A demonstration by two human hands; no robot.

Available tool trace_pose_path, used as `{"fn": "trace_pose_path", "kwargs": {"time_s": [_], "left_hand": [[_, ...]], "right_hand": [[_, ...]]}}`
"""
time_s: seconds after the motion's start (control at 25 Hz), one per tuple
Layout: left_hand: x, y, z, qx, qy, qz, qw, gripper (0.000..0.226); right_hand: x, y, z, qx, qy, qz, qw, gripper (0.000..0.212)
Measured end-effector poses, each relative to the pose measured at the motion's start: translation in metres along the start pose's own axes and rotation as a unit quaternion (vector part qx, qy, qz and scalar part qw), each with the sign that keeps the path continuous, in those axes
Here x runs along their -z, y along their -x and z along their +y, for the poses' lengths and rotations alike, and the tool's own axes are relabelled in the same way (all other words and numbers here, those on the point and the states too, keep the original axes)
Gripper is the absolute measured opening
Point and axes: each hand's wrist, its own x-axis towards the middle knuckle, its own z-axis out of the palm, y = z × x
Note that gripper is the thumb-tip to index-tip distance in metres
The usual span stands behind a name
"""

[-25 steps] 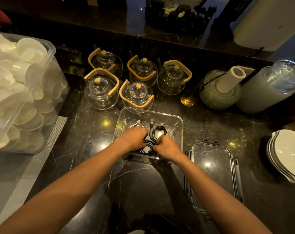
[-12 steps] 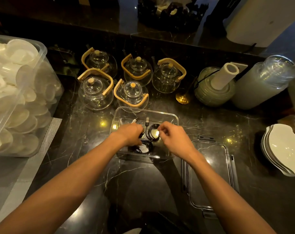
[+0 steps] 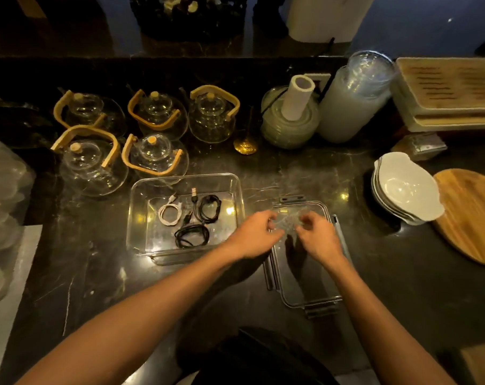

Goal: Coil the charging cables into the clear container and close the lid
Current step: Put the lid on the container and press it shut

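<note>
The clear container (image 3: 185, 177) stands open on the dark marble counter. Three coiled cables lie inside it: a white cable (image 3: 169, 213) at the left, a black cable (image 3: 209, 208) at the back right, and another black cable (image 3: 192, 236) at the front. The clear lid (image 3: 310, 284) lies flat on the counter just right of the container. My left hand (image 3: 253, 236) and my right hand (image 3: 319, 237) hover side by side over the lid's far half with fingers bent and nothing held. Blur hides whether the fingertips touch the lid.
Several glass teapots (image 3: 91, 162) with wooden handles stand behind the container. A gold spoon (image 3: 245, 147), stacked glass bowls (image 3: 288, 126) and a cup stack (image 3: 352, 101) sit further back. White dishes (image 3: 402, 187) and a wooden board (image 3: 471, 215) are at the right, a plastic bin (image 3: 2, 207) at the left.
Both hands have left the container and moved right, over the lid. The cables now lie coiled and uncovered in the container. The camera view has shifted right.
</note>
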Motion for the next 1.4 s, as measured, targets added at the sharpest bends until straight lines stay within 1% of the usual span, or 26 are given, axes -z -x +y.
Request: {"fn": "trace_pose_path", "kwargs": {"time_s": [0.04,0.12,0.2,0.24,0.28,0.36,0.48,0.56,0.6,0.64,0.68,0.72,0.8,0.88,0.96,1.0,1.08,1.12,1.2,1.24,1.32,1.4], "left_hand": [[-0.015,-0.003,-0.001,0.028,0.005,-0.013,1.0,0.027],[-0.036,-0.007,-0.008,0.08,0.0,-0.01,0.997,0.045],[-0.052,-0.009,-0.015,0.143,-0.032,0.019,0.989,0.063],[-0.059,-0.009,-0.016,0.174,-0.055,0.039,0.983,0.069],[-0.065,-0.007,-0.017,0.2,-0.073,0.058,0.975,0.072],[-0.072,-0.006,-0.016,0.241,-0.072,0.091,0.964,0.071],[-0.07,-0.013,-0.021,0.275,-0.029,0.112,0.954,0.064],[-0.065,-0.018,-0.025,0.278,-0.031,0.103,0.954,0.048],[-0.063,-0.019,-0.027,0.272,-0.036,0.098,0.957,0.037],[-0.061,-0.019,-0.028,0.264,-0.04,0.091,0.959,0.03],[-0.059,-0.018,-0.028,0.258,-0.043,0.084,0.962,0.028],[-0.058,-0.016,-0.03,0.254,-0.04,0.08,0.963,0.024],[-0.055,-0.01,-0.033,0.24,0.003,0.073,0.968,0.019],[-0.053,-0.006,-0.033,0.223,0.092,0.07,0.968,0.019],[-0.051,0.0,-0.025,0.228,0.21,0.076,0.948,0.013],[-0.048,0.003,-0.02,0.227,0.267,0.068,0.934,0.012],[-0.04,0.011,-0.005,0.211,0.338,0.028,0.917,0.013],[-0.032,0.015,0.003,0.198,0.348,0.017,0.916,0.016],[-0.008,0.018,0.019,0.145,0.367,0.023,0.918,0.032],[0.009,0.018,0.026,0.113,0.396,0.029,0.911,0.04],[0.048,0.015,0.042,0.08,0.471,0.02,0.879,0.056],[0.085,0.015,0.052,0.067,0.542,-0.005,0.838,0.081]], "right_hand": [[0.002,0.003,0.009,-0.009,0.003,0.004,1.0,0.031],[0.005,0.009,0.021,-0.003,0.043,0.048,0.998,0.034],[0.01,0.014,0.034,-0.022,0.106,0.11,0.988,0.036],[0.012,0.016,0.04,-0.047,0.13,0.133,0.981,0.039],[0.013,0.016,0.045,-0.081,0.145,0.14,0.976,0.042],[0.014,0.014,0.052,-0.149,0.139,0.123,0.971,0.049],[0.016,0.006,0.06,-0.196,0.112,0.104,0.969,0.052],[0.02,-0.006,0.067,-0.217,0.072,0.087,0.97,0.047],[0.023,-0.012,0.071,-0.217,0.036,0.075,0.973,0.039],[0.025,-0.017,0.075,-0.207,0.002,0.06,0.976,0.03],[0.029,-0.02,0.078,-0.188,-0.011,0.048,0.981,0.025],[0.033,-0.022,0.079,-0.163,-0.005,0.048,0.985,0.024],[0.045,-0.024,0.075,-0.131,0.009,0.081,0.988,0.022],[0.061,-0.026,0.063,-0.108,-0.047,0.098,0.988,0.018],[0.082,-0.028,0.037,-0.069,-0.129,0.091,0.985,0.019],[0.095,-0.028,0.02,-0.039,-0.152,0.092,0.983,0.02],[0.121,-0.025,-0.02,0.026,-0.142,0.109,0.983,0.021],[0.131,-0.022,-0.041,0.055,-0.118,0.12,0.984,0.021],[0.144,-0.015,-0.075,0.106,-0.065,0.152,0.981,0.022],[0.146,-0.01,-0.089,0.132,-0.037,0.174,0.975,0.022],[0.145,0.001,-0.118,0.194,0.005,0.212,0.958,0.021],[0.135,0.019,-0.146,0.282,0.013,0.214,0.935,0.017]]}}
